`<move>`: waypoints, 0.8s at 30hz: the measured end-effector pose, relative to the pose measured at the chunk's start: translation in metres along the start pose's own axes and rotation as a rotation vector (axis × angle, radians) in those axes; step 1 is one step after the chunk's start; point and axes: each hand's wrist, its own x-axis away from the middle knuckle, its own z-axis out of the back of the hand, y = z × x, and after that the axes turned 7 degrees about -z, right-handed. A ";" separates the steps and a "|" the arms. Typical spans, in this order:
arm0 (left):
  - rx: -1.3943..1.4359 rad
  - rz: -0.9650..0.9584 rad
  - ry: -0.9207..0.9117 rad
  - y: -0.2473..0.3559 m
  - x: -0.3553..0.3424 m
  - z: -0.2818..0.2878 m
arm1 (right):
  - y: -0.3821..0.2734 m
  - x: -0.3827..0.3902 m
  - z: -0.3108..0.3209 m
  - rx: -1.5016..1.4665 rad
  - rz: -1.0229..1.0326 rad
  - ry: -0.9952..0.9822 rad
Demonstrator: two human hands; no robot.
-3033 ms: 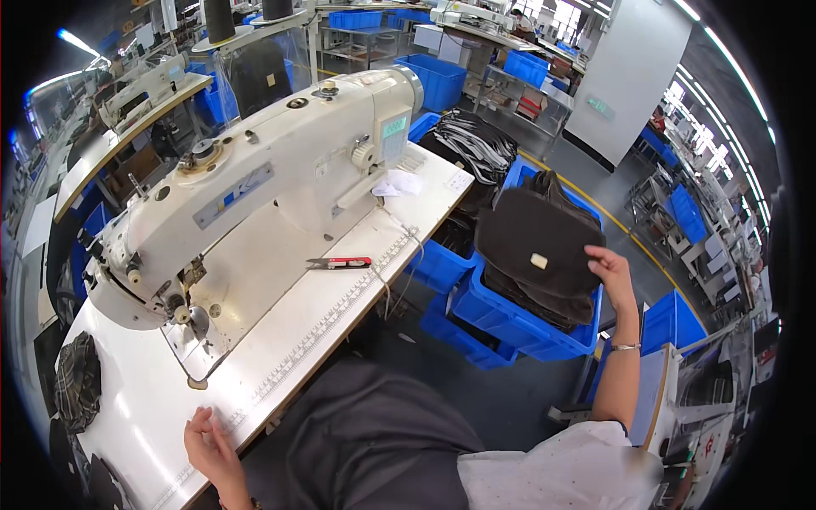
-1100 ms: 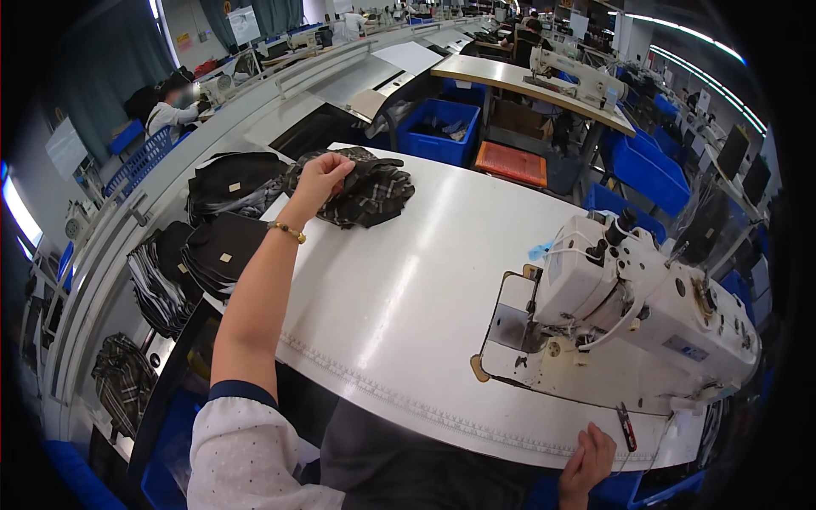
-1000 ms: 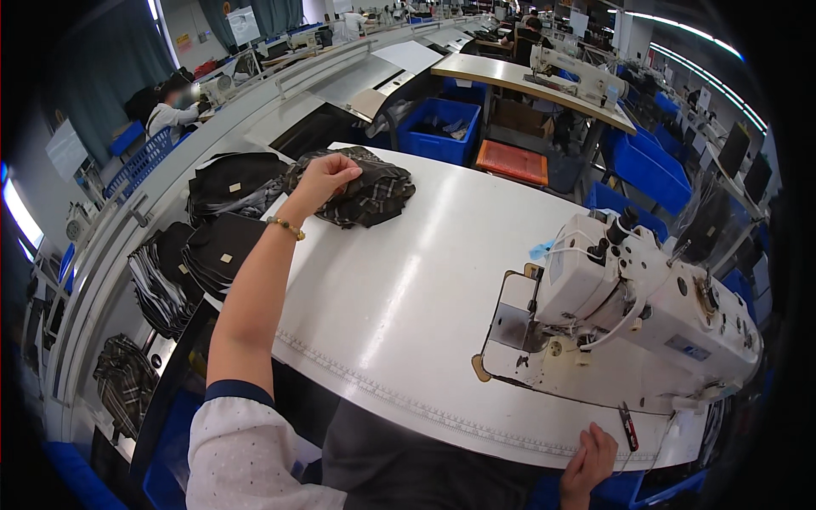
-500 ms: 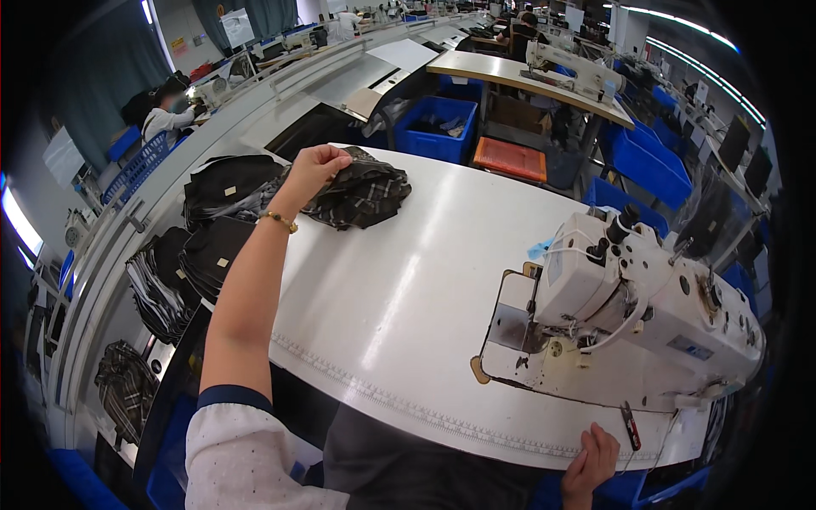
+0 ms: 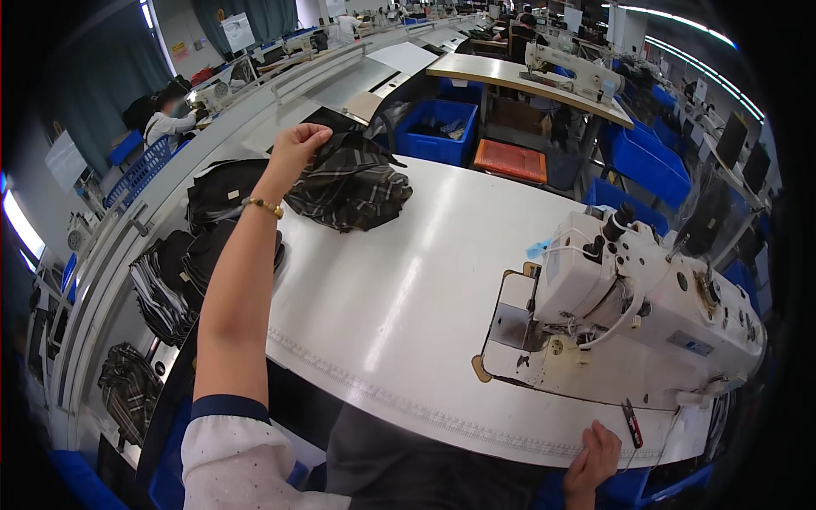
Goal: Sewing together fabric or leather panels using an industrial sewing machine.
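My left hand [image 5: 299, 153] reaches to the far left of the white sewing table [image 5: 408, 297]. Its thumb and fingers pinch the edge of a dark plaid cloth piece [image 5: 357, 187], which lies crumpled on the table top. At the near edge, my right hand [image 5: 595, 457] rests with its fingers curled; no object shows in it. Just right of that hand lies a pair of small red-and-black thread snips [image 5: 631, 425]. A white sewing machine [image 5: 629, 297] stands on the right of the table.
Stacks of dark cut pieces [image 5: 161, 285] and a black pile [image 5: 223, 194] lie left of the table. Another plaid bundle [image 5: 127, 387] is at the lower left. Beyond the table are a blue bin [image 5: 438, 132], an orange-red crate [image 5: 510, 160] and another sewing table [image 5: 527, 81]. People work farther off.
My left hand has moved a little to the left and away, drawing the pinched edge of the plaid cloth with it, so the cloth spreads wider. My right hand stays in place.
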 end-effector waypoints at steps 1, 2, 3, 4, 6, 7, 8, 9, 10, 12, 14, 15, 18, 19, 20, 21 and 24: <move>-0.090 -0.029 0.004 -0.002 -0.003 0.003 | -0.001 0.000 0.001 -0.009 -0.003 0.001; -0.177 -0.062 0.009 0.001 -0.007 0.001 | -0.001 -0.001 0.000 -0.006 -0.002 0.006; -0.096 -0.079 -0.011 0.010 -0.002 -0.006 | 0.001 0.001 -0.002 0.004 0.006 0.008; -0.093 -0.085 -0.011 0.005 -0.008 -0.004 | 0.002 0.000 -0.003 0.016 0.015 0.011; -0.047 0.007 0.058 -0.007 -0.010 0.010 | 0.000 0.002 -0.002 0.000 0.012 0.014; -0.040 -0.012 0.062 -0.011 -0.009 0.012 | 0.001 0.000 0.000 -0.013 0.016 0.020; -0.038 -0.018 0.061 -0.006 -0.009 0.008 | 0.001 -0.003 -0.003 -0.012 0.016 0.026; 0.020 -0.113 0.085 0.004 -0.003 0.003 | 0.000 -0.003 -0.003 -0.017 0.019 0.019; 0.077 -0.208 0.110 0.016 0.002 0.001 | -0.002 -0.002 -0.003 -0.023 0.023 0.011; 0.144 -0.311 0.172 0.045 -0.001 0.009 | -0.002 -0.001 -0.001 -0.027 0.025 0.009; 0.164 -0.329 0.139 0.077 0.022 -0.004 | -0.003 -0.003 -0.002 -0.023 0.019 0.020; 0.168 -0.328 0.138 0.089 0.036 -0.013 | -0.004 -0.004 -0.001 -0.009 0.031 0.028; 0.317 -0.335 -0.096 0.112 0.092 -0.050 | -0.014 -0.006 0.003 -0.053 -0.026 0.003; 0.284 -0.298 -0.158 0.115 0.116 -0.067 | -0.019 -0.008 0.005 -0.110 -0.094 -0.026; 0.175 -0.342 -0.244 0.112 0.139 -0.079 | -0.025 -0.011 0.005 -0.116 -0.091 -0.035; 0.153 -0.315 -0.346 0.112 0.163 -0.095 | -0.031 -0.012 0.007 -0.474 -0.374 -0.223; 0.303 -0.211 -0.542 0.099 0.224 -0.133 | -0.077 -0.046 -0.009 -1.208 -0.885 -0.485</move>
